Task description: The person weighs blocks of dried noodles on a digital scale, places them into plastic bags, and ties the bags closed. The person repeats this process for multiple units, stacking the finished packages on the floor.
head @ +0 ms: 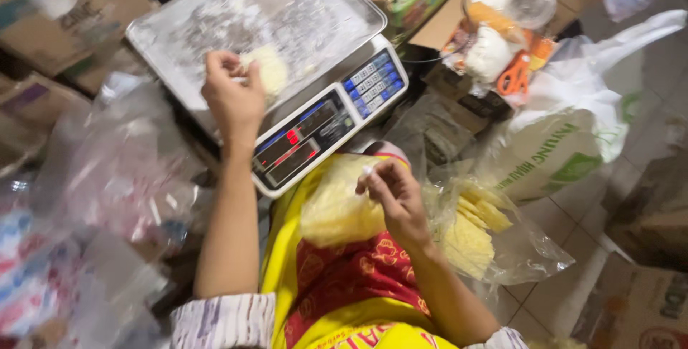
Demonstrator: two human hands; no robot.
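View from above, looking down at a seated person w/ both arms out in front. Biggest item: an electronic scale at centre, w/ a wide metal tray on top, dusted w/ pale crumbs, and a display and blue keypad facing the person. Far left sit cardboard boxes, blurred. Left side is filled w/ crumpled clear plastic bags. Right of the scale lies a big white sack w/ green print; beyond it, more boxes holding bagged goods and orange-handled scissors. Tiled floor shows near right.

On the lap, over yellow and red clothing, rests a clear bag of pale yellow crackers. Just right of it a second open bag holds stacked yellow crackers.

Left hand reaches far onto the tray, fingers curled around a small pile of crackers lying on the tray's near part; it touches the pile, but whether it really grips it I cannot tell. Right hand hovers over the lap bag, fingers pinched together on a small white piece, too small to identify.
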